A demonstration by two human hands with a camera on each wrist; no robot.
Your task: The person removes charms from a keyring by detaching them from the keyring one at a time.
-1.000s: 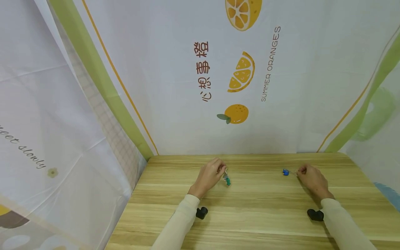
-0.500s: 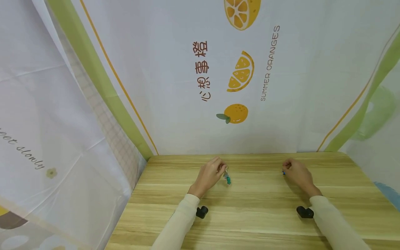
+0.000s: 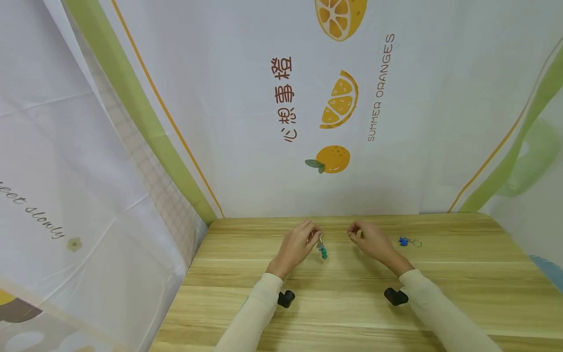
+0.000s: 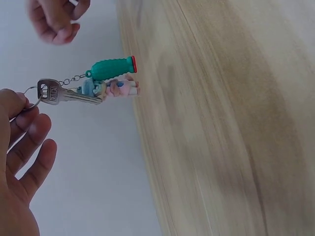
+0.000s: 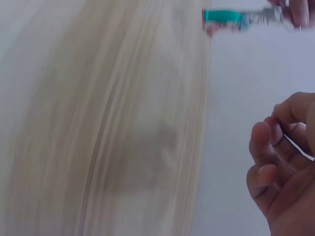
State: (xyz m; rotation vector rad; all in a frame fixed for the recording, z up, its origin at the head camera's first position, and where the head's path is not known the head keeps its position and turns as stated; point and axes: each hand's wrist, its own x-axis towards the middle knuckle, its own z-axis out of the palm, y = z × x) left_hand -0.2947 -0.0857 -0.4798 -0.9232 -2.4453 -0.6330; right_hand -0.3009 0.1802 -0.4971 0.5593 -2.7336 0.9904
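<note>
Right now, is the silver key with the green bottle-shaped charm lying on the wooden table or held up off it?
Held up: the left hand pinches the ring, and the silver key and green charm dangle.

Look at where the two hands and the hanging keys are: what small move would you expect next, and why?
Probably the right hand closes the last gap and takes hold of the keyring. The left hand pinches its ring, so the key and green charm hang free above the table. The right hand holds nothing, fingers curled, close beside it, with the blue charm lying apart.
</note>
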